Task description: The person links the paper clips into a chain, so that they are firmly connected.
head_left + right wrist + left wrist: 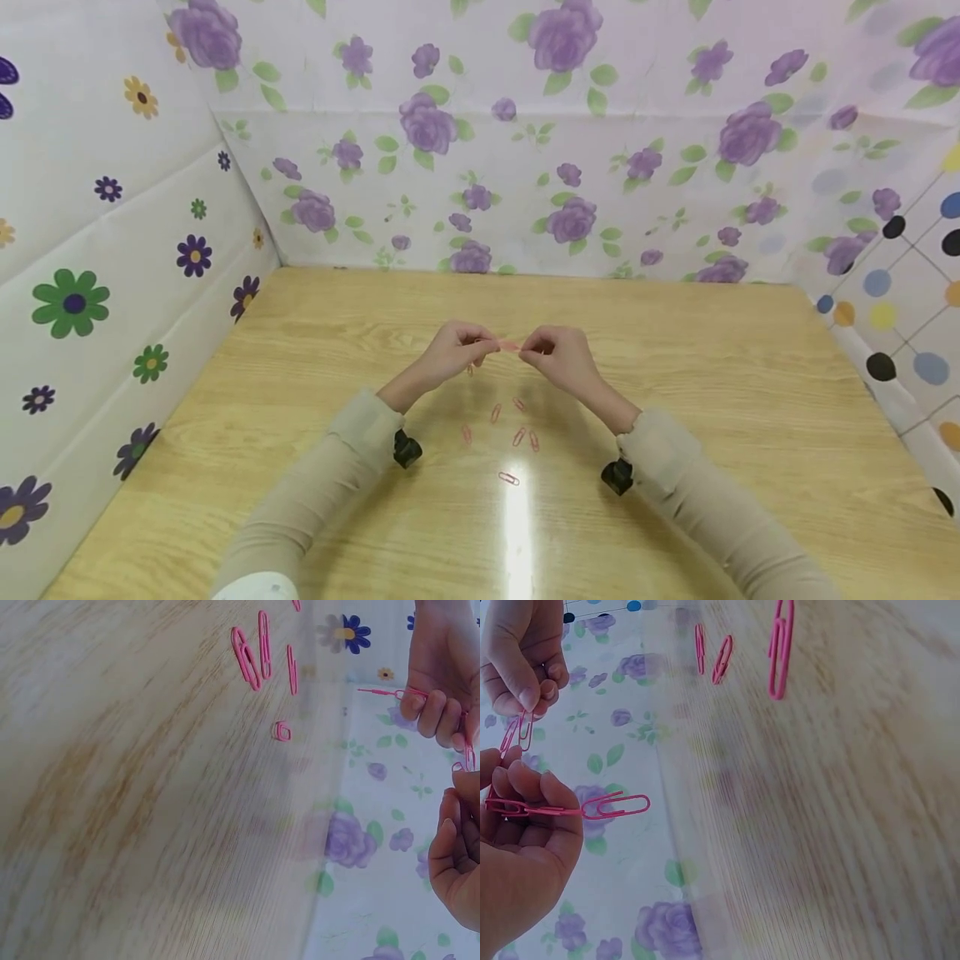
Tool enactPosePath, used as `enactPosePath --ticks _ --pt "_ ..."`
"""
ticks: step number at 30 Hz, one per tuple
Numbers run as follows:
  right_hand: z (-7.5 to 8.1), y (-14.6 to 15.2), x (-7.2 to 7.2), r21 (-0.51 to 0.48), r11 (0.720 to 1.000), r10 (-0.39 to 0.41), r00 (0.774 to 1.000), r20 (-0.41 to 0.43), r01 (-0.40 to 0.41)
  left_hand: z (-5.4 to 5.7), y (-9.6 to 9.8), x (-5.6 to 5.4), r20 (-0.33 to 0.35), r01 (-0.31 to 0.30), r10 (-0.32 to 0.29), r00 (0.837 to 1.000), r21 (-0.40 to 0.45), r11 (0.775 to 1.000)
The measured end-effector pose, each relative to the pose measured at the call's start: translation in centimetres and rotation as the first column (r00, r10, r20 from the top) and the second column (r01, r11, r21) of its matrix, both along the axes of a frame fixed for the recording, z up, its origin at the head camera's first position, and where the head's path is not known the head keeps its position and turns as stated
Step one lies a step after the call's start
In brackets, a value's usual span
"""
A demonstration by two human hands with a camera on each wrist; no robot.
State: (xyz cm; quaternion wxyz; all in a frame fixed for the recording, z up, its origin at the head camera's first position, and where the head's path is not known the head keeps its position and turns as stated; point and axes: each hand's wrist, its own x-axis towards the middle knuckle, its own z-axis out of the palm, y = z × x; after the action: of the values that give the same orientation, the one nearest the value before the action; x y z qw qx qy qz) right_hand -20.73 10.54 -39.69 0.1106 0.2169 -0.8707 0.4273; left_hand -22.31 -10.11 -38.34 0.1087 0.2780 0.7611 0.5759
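Note:
My left hand (459, 352) grips a chain of linked pink paper clips (555, 811) over the table. The chain runs across its curled fingers, and the last clip (626, 805) dangles free below them. Facing it, my right hand (566, 360) pinches a pink paper clip (526, 733) between thumb and fingertip. That clip overlaps another clip (508, 739) at the left fingertips in the left wrist view. Both hands are close together, with a short pink stretch between them in the head view. Part of the chain is hidden behind the left fingers.
Several loose pink paper clips (519, 437) lie scattered on the wooden table (675, 500) below the hands, one (508, 478) nearer to me. A flower-patterned cloth (480, 167) stands behind the table, with patterned sheets at both sides. Light glares on the near tabletop.

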Motion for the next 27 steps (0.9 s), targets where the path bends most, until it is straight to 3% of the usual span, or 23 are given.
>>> enactPosePath --ticks 3,8,16,27 --pt "0.1 0.0 -0.1 -0.003 1.000 0.000 1.000 -0.004 0.000 0.0 0.2 -0.1 -0.001 -0.014 0.014 1.000 -0.001 1.000" --pt "0.3 -0.1 0.0 -0.014 1.000 -0.007 1.000 0.027 0.007 1.3 0.3 0.6 -0.008 -0.019 0.019 1.000 -0.007 1.000" --pt "0.0 -0.3 0.1 -0.032 0.999 -0.003 0.999 0.045 0.004 -1.0 0.2 -0.5 -0.007 -0.031 0.031 1.000 -0.008 0.999" --pt "-0.1 0.3 0.5 -0.020 1.000 -0.010 0.999 0.053 0.011 -1.1 0.1 -0.4 -0.003 -0.031 0.031 1.000 -0.013 0.999"
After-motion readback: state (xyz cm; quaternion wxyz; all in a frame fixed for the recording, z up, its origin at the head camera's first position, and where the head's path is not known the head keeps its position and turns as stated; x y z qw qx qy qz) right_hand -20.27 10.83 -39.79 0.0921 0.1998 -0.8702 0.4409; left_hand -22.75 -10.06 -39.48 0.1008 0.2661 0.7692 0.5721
